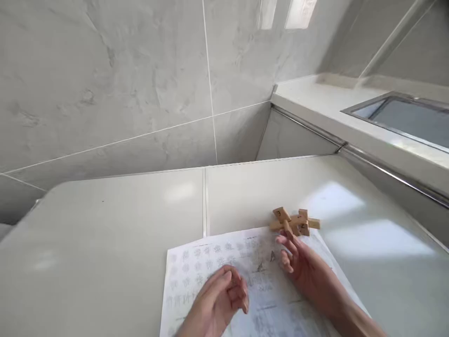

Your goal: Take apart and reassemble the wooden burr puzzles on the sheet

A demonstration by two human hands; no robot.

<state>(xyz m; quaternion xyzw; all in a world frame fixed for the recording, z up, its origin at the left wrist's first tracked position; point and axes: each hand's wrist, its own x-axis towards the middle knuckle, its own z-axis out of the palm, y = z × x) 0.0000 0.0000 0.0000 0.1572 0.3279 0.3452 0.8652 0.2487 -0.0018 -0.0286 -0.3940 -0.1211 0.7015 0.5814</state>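
Observation:
My right hand point(310, 271) is over the upper right of a printed paper sheet point(175, 276), palm turned inward and fingers loosely bent and apart. Its fingertips reach the near side of a small heap of light wooden pieces point(296, 222), some with dark marks on them. One short piece leans down against the fingers; whether it is touched or only overlapped I cannot tell. Lower down, my left hand point(220, 299) hovers above the sheet with fingers curled loosely and no object visible between them. Rows of grey line drawings cover the paper, partly hidden by both hands.
The pale tabletop point(105, 262) has a seam point(205, 201) running away from me. Behind it rises a grey tiled wall point(140, 84). On the right, a white ledge point(315, 100) with a metal-framed window point(403, 114) borders the table.

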